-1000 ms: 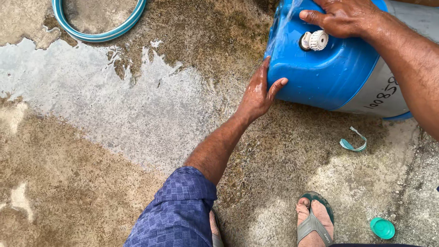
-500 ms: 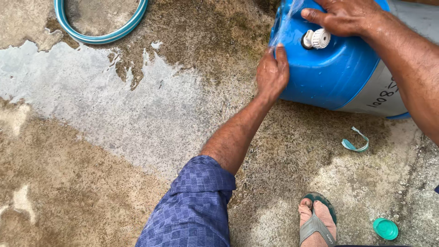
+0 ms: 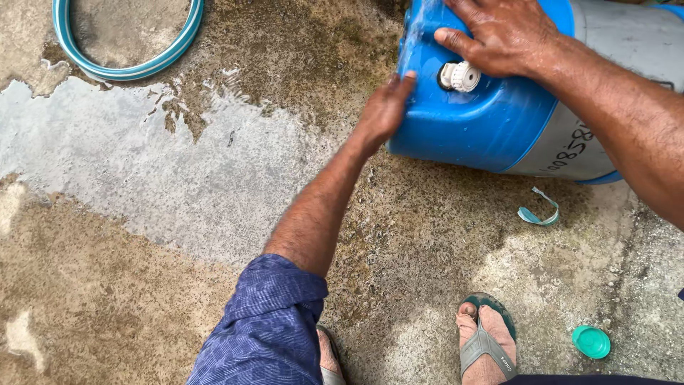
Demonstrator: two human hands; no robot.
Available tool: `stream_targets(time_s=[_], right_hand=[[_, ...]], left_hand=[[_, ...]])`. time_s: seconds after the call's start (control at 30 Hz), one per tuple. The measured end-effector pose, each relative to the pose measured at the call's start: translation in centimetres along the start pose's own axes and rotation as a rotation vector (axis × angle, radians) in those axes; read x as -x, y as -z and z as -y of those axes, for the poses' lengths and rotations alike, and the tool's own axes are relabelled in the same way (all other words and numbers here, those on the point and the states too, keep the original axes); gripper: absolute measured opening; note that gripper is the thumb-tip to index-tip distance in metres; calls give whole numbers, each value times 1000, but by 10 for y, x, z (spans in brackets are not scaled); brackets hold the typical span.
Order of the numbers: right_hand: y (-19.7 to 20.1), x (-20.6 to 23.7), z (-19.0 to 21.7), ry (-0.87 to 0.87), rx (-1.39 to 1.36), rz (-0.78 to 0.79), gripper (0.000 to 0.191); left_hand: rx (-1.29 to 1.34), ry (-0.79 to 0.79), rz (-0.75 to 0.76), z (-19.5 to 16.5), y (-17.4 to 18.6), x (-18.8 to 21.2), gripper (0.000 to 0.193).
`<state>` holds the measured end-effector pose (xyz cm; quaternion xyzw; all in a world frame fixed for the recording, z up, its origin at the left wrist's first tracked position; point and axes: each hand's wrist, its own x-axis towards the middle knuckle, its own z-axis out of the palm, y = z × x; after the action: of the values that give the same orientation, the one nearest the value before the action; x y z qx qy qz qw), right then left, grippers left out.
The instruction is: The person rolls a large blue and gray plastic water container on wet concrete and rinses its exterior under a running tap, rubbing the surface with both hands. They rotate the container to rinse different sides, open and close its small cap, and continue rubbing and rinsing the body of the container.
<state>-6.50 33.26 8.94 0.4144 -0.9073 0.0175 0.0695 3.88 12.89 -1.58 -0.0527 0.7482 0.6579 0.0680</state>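
A blue plastic drum (image 3: pixel 491 121) lies on its side on wet concrete, its lid end facing me with a small white screw cap (image 3: pixel 461 75) on it. My left hand (image 3: pixel 385 107) presses flat against the left rim of the lid end, fingers pointing up. My right hand (image 3: pixel 502 36) rests palm down on top of the drum just above the white cap, fingers spread over the rim. Neither hand holds anything loose.
A coiled blue-green hose (image 3: pixel 128 50) lies at the top left. A puddle (image 3: pixel 142 164) spreads over the concrete on the left. A torn teal seal strip (image 3: pixel 539 212) and a round green cap (image 3: pixel 591 341) lie on the ground near my sandalled foot (image 3: pixel 486 342).
My left hand has risen from the drum's lower edge to its upper left rim. The view has shifted closer to the drum. My right hand stays on top.
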Motion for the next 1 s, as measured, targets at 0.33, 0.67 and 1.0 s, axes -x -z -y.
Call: stream_targets(time_s=[0.33,0.67,1.0], right_hand=[[19,44,62,-14,60,-13,76],[45,98,105,144,88,-64,70],[47,74,82,131,-225,94,68]], left_hand=[[281,35,-70,-39,12,-27,88],[330,216,26,-48,11,-19,70],[311,215,-239,-55,-13,12,88]])
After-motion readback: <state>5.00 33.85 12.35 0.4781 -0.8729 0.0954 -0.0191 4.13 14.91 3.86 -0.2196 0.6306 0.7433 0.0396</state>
